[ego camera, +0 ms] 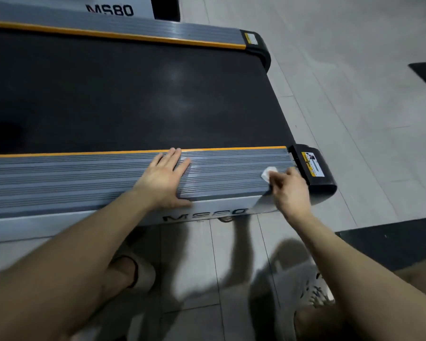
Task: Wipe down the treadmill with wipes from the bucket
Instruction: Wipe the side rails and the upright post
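My left hand (166, 178) lay flat, fingers straight and together, on the ribbed grey side rail (84, 175) of the treadmill (207, 33). At 3 o'clock from it, my right hand (292, 190) curled its fingers round a small crumpled white wipe (268, 172), which touched the rail's end. The rail was grooved lengthwise, with an orange strip (231, 148) along its 12 o'clock edge and the matte black belt (133, 94) beyond. At 2 o'clock of my right hand, a rounded glossy black end cap (322, 185) bore a yellow label (311, 164) reading "WARNING". "MS80" (110, 9) showed upside down at 11 o'clock. The lettering on the white side panel (35, 227) was blurred.
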`<state>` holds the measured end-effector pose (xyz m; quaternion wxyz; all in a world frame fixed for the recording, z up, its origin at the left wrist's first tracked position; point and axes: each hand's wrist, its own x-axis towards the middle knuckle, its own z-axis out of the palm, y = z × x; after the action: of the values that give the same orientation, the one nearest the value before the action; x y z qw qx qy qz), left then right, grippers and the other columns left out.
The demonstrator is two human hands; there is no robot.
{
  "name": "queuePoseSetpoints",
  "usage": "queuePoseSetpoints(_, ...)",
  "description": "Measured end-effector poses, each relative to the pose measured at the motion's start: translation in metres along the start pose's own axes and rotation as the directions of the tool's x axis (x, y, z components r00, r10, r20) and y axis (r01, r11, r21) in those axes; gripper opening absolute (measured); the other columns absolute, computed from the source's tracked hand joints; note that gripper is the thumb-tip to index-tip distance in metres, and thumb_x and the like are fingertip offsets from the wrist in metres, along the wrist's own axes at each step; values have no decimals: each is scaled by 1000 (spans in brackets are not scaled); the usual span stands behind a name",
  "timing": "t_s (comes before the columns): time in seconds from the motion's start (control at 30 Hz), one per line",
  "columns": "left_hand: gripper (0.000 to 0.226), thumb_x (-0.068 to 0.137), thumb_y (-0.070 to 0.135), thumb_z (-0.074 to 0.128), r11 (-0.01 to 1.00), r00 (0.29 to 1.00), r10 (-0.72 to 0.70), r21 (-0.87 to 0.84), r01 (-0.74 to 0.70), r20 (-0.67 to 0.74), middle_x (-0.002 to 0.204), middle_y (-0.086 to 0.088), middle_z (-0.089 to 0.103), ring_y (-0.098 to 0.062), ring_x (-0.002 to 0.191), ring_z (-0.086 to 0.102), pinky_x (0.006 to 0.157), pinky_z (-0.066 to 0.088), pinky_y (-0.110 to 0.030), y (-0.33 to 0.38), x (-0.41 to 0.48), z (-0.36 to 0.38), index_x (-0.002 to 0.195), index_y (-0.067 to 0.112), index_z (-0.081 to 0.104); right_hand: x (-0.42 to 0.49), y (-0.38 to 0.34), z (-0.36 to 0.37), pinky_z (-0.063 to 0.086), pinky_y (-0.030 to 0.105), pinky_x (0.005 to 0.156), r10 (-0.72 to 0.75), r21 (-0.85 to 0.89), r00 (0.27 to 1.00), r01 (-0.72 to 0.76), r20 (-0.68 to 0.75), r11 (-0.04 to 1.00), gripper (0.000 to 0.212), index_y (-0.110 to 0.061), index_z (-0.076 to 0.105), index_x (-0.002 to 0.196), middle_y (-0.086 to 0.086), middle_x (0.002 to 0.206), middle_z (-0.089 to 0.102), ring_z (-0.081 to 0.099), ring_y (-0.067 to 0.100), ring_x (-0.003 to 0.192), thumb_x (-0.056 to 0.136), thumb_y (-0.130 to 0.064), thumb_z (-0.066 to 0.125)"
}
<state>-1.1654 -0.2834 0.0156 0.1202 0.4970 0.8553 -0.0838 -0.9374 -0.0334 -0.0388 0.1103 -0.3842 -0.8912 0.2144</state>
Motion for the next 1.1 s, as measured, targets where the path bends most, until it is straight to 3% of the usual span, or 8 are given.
queuePoseSetpoints(0.1,117,89,73,67,997,991,-2,76,-9,137,179,-13,-2,-29,166,-3,134,9,-46,-14,-27,-17,171,24,0,-15,-44,17,33,32,69,201,73,975,-195,-94,978,15,-7,73,95,8,98,46,57,35,82,98,-8,58)
queuePoseSetpoints(0.27,100,97,55,65,957,951,-233,221,187,202,176,-24,6,-39,164,11,129,23,-52,-45,-62,-31,171,24,5,-69,-202,91,39,36,61,-352,226,932,327,82,918,9,-11,67,96,3,93,42,50,26,74,94,-4,62)
queuePoseSetpoints(0.4,98,92,65,70,939,917,-318,213,269,241,165,-19,37,-38,148,43,113,48,-48,-62,-67,-34,168,32,18,-62,-198,86,42,38,65,-507,227,848,469,157,854,14,-13,70,105,3,93,42,51,25,79,94,-7,64)
queuePoseSetpoints(0.47,102,83,76,72,940,931,-298,233,248,209,163,-14,44,-34,139,55,104,53,-41,-67,-66,-37,165,36,26,-50,-156,73,41,35,69,-462,195,874,432,150,881,23,-17,75,112,2,94,46,51,23,79,95,-8,63)
queuePoseSetpoints(0.6,106,82,81,69,946,940,-290,203,253,181,175,-8,28,-30,152,44,106,49,-39,-70,-72,-39,168,45,17,-35,-77,37,39,33,67,-159,86,987,161,-19,983,20,-19,79,111,2,87,43,49,22,71,99,-11,66)
queuePoseSetpoints(0.77,105,81,76,75,941,929,-331,129,313,164,176,-3,25,-28,157,35,113,46,-42,-64,-74,-43,167,50,19,-48,-103,52,32,31,68,51,117,989,-34,-140,993,20,-13,77,107,3,90,41,43,22,71,98,-8,60)
queuePoseSetpoints(0.97,99,83,75,74,919,909,-395,48,392,137,177,3,21,-24,162,23,121,37,-41,-60,-82,-40,164,56,20,-83,-240,105,31,31,64,-337,252,941,318,38,914,8,-12,64,96,1,93,38,45,21,74,98,-6,58)
queuePoseSetpoints(1.1,99,83,76,73,911,903,-411,44,409,122,178,4,18,-19,163,23,115,43,-40,-59,-80,-38,164,57,19,-66,-222,98,30,25,62,-450,267,883,406,130,874,15,-16,70,107,-1,97,43,42,15,76,101,-12,57)
